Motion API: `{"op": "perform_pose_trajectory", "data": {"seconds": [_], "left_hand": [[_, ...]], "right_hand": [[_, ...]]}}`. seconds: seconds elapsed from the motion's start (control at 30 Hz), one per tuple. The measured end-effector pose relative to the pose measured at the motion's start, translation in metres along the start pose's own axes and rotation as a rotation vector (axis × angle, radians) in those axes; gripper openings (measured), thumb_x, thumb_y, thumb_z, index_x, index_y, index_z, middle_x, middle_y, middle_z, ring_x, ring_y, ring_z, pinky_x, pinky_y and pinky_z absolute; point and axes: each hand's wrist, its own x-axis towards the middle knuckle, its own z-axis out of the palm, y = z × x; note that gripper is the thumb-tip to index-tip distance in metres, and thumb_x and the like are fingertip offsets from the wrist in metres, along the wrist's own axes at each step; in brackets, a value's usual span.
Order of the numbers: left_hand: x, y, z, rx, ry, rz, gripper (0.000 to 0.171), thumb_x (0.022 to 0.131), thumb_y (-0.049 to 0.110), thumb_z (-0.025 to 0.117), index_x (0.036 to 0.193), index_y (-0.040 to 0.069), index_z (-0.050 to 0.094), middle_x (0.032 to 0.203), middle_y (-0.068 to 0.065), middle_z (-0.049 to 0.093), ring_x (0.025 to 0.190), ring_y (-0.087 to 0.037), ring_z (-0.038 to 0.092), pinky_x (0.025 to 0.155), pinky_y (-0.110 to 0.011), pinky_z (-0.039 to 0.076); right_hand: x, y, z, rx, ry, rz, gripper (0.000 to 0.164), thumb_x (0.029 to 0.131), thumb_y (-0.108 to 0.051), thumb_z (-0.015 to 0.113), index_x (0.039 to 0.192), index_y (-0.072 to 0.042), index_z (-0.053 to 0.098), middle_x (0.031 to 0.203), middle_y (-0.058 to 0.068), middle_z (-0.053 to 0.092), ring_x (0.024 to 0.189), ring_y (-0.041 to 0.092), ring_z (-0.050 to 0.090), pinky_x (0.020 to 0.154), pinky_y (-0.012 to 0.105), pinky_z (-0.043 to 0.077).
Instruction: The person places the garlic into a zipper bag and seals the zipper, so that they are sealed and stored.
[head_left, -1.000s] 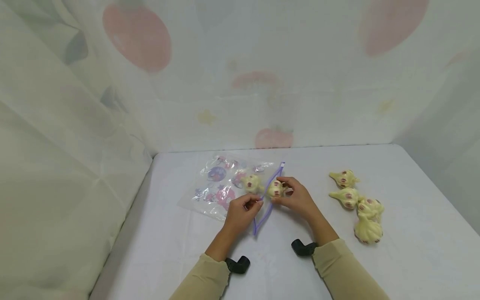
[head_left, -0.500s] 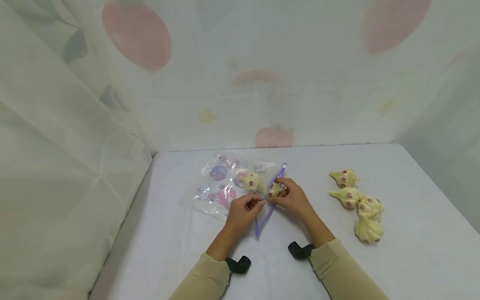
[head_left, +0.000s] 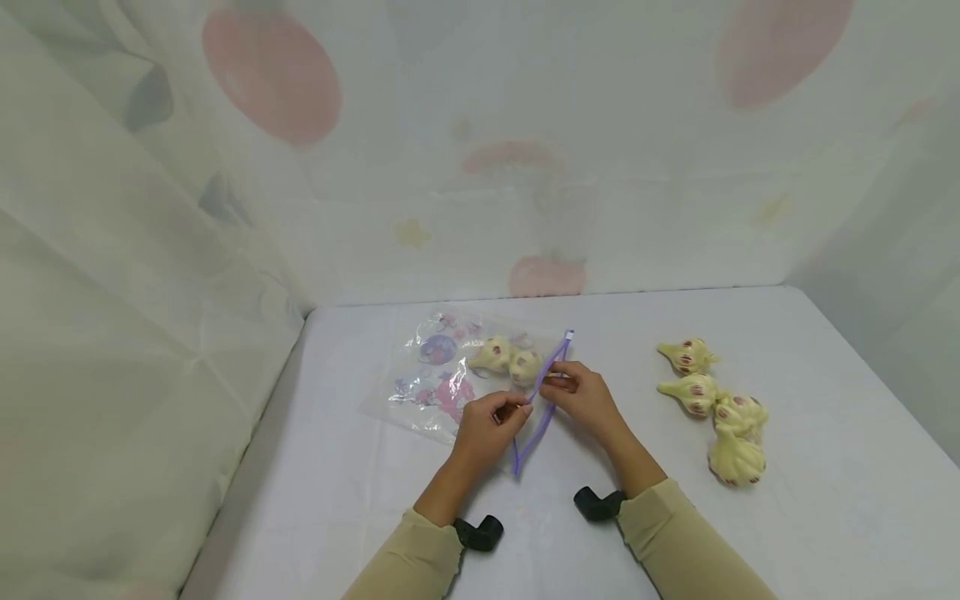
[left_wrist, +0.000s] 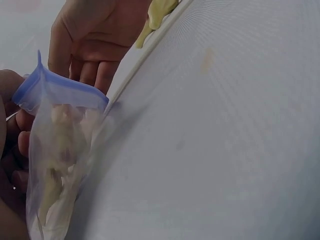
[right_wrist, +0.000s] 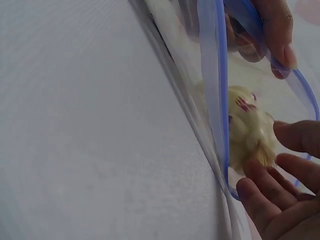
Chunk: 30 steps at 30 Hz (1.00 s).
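A clear printed zip bag [head_left: 420, 392] with a purple-blue zip edge lies on the table, its mouth toward the right. My left hand [head_left: 483, 429] pinches the near side of that mouth, thumb and fingertip over the zip strip [right_wrist: 295, 72]. Inside rest two garlic bulbs [head_left: 492, 355], the nearer one [right_wrist: 250, 127] just within the opening, root end outward. My right hand [head_left: 588, 404] reaches to the mouth, its fingers loosely extended, fingertips [right_wrist: 257, 172] right at that bulb's root end. In the left wrist view, bulbs show blurred through the plastic [left_wrist: 60, 150].
Several more garlic bulbs [head_left: 697, 394] lie grouped on the white table [head_left: 840, 433] to the right of my right hand. Light printed cloth [head_left: 637, 208] hangs behind the table, and a curtain [head_left: 150, 333] runs along its left side.
My right hand has carried a garlic bulb leftward through the bag's mouth, and its fingers have loosened from it. The bulb inside has shifted slightly up-left; my left hand keeps its pinch.
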Motion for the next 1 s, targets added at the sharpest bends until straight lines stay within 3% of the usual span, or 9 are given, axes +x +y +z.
{"op": "perform_pose_trajectory", "data": {"seconds": [0.17, 0.37, 0.5, 0.63, 0.7, 0.77, 0.83, 1.0], "left_hand": [[0.0, -0.002, 0.002, 0.005, 0.008, 0.004, 0.005, 0.084, -0.004, 0.072, 0.088, -0.005, 0.072, 0.069, -0.012, 0.066, 0.061, -0.013, 0.053, 0.056, -0.023, 0.047], [-0.002, -0.026, 0.011, 0.03, 0.05, -0.018, 0.006, 0.082, -0.005, 0.074, 0.088, -0.004, 0.073, 0.071, -0.013, 0.069, 0.061, -0.018, 0.058, 0.057, -0.023, 0.048], [-0.004, -0.044, 0.015, 0.012, 0.071, -0.058, 0.006, 0.083, 0.001, 0.076, 0.088, 0.003, 0.075, 0.072, -0.007, 0.071, 0.061, -0.015, 0.059, 0.056, -0.021, 0.048], [-0.006, -0.048, 0.014, -0.022, 0.072, -0.08, 0.005, 0.085, 0.007, 0.076, 0.089, 0.008, 0.076, 0.073, -0.001, 0.071, 0.062, -0.007, 0.057, 0.056, -0.019, 0.047], [-0.006, -0.048, 0.014, -0.023, 0.066, -0.077, 0.003, 0.086, 0.008, 0.075, 0.089, 0.008, 0.075, 0.073, -0.001, 0.071, 0.062, -0.005, 0.057, 0.056, -0.019, 0.048], [-0.007, -0.047, 0.014, -0.017, 0.067, -0.068, 0.003, 0.086, 0.008, 0.075, 0.089, 0.007, 0.075, 0.073, -0.001, 0.07, 0.062, -0.005, 0.057, 0.056, -0.019, 0.048], [-0.007, -0.047, 0.014, -0.003, 0.071, -0.047, 0.004, 0.086, 0.008, 0.075, 0.089, 0.006, 0.075, 0.072, -0.002, 0.07, 0.062, -0.005, 0.057, 0.056, -0.02, 0.049], [-0.007, -0.045, 0.014, 0.042, 0.097, -0.007, 0.005, 0.086, 0.008, 0.074, 0.087, 0.003, 0.075, 0.072, -0.004, 0.071, 0.062, -0.007, 0.058, 0.057, -0.02, 0.05]], "right_hand": [[-0.001, 0.004, -0.001, 0.017, -0.056, -0.011, 0.053, 0.091, -0.016, 0.071, 0.136, 0.003, 0.052, 0.132, 0.023, 0.059, 0.12, 0.034, 0.06, 0.094, 0.037, 0.053], [-0.002, -0.002, -0.016, -0.067, 0.023, -0.061, 0.044, 0.091, -0.016, 0.071, 0.131, -0.001, 0.06, 0.129, 0.019, 0.063, 0.113, 0.031, 0.066, 0.089, 0.035, 0.056], [-0.002, -0.007, -0.038, -0.202, 0.169, -0.124, 0.036, 0.093, -0.018, 0.069, 0.125, -0.004, 0.065, 0.122, 0.014, 0.067, 0.105, 0.027, 0.066, 0.085, 0.032, 0.055], [-0.002, -0.009, -0.067, -0.32, 0.407, -0.192, 0.03, 0.092, -0.016, 0.069, 0.119, -0.004, 0.068, 0.114, 0.014, 0.069, 0.1, 0.027, 0.063, 0.08, 0.03, 0.049], [-0.004, -0.008, -0.083, -0.368, 0.528, -0.201, 0.029, 0.09, -0.013, 0.07, 0.117, -0.003, 0.069, 0.113, 0.018, 0.067, 0.101, 0.033, 0.059, 0.081, 0.037, 0.046], [-0.007, -0.007, -0.1, -0.415, 0.606, -0.159, 0.031, 0.091, -0.013, 0.068, 0.12, -0.002, 0.068, 0.118, 0.022, 0.062, 0.105, 0.038, 0.054, 0.084, 0.043, 0.044], [-0.011, -0.006, -0.114, -0.452, 0.631, -0.085, 0.036, 0.091, -0.014, 0.066, 0.125, -0.001, 0.064, 0.125, 0.027, 0.055, 0.112, 0.044, 0.048, 0.089, 0.053, 0.042], [-0.017, -0.006, -0.135, -0.539, 0.55, 0.123, 0.054, 0.093, -0.021, 0.063, 0.14, 0.002, 0.049, 0.141, 0.031, 0.04, 0.128, 0.054, 0.034, 0.101, 0.062, 0.035]]}}
